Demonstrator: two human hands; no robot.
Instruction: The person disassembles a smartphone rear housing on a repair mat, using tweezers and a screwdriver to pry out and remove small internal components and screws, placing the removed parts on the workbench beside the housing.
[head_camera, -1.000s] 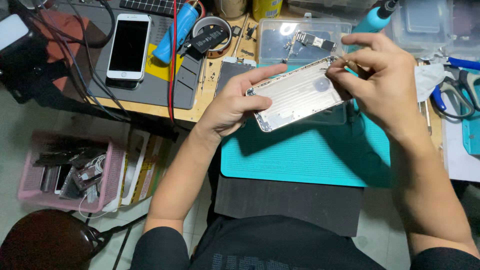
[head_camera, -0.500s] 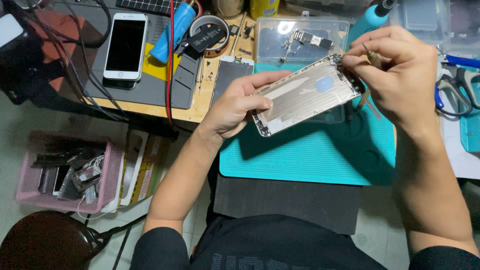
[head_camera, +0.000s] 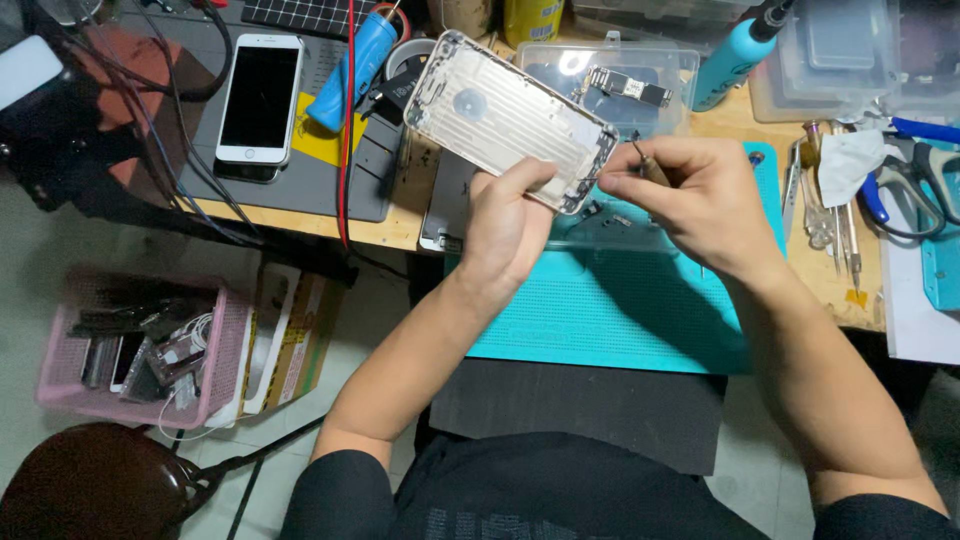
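Head view: your left hand (head_camera: 508, 225) grips one silver phone housing (head_camera: 505, 117); your right hand (head_camera: 700, 195) pinches one thin tool (head_camera: 650, 166) at its edge. One white phone (head_camera: 259, 97) lies near the workbench's (head_camera: 400, 225) left edge, one teal mat (head_camera: 610, 310) at its front edge.

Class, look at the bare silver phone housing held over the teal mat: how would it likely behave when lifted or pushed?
The silver phone housing probably stays stiff: the left hand holds only one end, yet the shell juts out without sagging. It looks light, being a gutted shell. Its smooth metal may slip, and the thin edges could bend near where the right hand works a thin tool.
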